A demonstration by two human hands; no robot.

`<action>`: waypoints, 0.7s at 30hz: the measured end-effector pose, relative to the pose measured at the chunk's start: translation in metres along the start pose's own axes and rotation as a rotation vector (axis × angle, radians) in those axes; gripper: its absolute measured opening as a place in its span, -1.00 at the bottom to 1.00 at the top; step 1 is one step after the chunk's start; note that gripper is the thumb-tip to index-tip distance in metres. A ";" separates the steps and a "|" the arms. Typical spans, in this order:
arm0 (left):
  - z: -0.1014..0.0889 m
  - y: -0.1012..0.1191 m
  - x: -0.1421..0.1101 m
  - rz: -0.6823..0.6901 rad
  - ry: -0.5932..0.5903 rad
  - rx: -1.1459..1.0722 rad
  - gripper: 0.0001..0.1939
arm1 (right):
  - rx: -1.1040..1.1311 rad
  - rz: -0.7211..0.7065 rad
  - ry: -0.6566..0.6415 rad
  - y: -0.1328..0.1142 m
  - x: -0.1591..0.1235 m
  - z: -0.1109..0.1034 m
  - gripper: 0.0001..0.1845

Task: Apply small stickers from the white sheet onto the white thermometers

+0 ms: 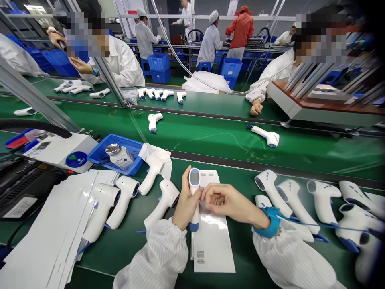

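My left hand (185, 205) is wrapped round the handle of a white thermometer gun (194, 181) whose small screen faces up. It is held over a stack of white label sheets (212, 237) on the green bench. My right hand (223, 200), with a blue wrist strap (271, 222), pinches at the gun's handle; whether anything is between its fingertips is hidden. Three white guns (126, 200) lie to the left, several more (319, 202) to the right.
A blue tray (104, 154) holding a small bottle (119, 155) stands at the left beside a white device (60, 150) and loose white sheets (45, 237). Single guns (154, 120) (266, 135) lie on the green conveyor. Co-workers sit across it.
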State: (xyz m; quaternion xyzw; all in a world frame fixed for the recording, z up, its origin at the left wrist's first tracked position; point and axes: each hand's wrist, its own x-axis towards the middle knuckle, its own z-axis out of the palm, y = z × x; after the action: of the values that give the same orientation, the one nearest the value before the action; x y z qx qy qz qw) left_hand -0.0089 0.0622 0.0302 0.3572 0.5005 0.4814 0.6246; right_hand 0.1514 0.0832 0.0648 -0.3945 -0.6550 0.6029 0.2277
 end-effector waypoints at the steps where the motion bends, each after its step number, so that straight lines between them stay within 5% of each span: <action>1: 0.003 -0.003 -0.003 0.002 -0.016 -0.023 -0.20 | -0.071 -0.036 0.056 -0.003 -0.003 0.002 -0.94; 6: 0.016 -0.027 -0.013 -0.052 -0.047 -0.035 -0.21 | -0.312 -0.090 0.359 0.001 0.006 0.004 -0.92; 21: 0.017 -0.039 -0.015 -0.004 -0.014 0.061 -0.26 | -0.281 -0.015 0.317 -0.005 0.018 -0.005 -0.88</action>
State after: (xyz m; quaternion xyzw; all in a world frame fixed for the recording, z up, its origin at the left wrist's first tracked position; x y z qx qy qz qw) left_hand 0.0166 0.0373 0.0023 0.3781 0.5114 0.4622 0.6180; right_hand 0.1434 0.1011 0.0671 -0.5073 -0.6916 0.4343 0.2752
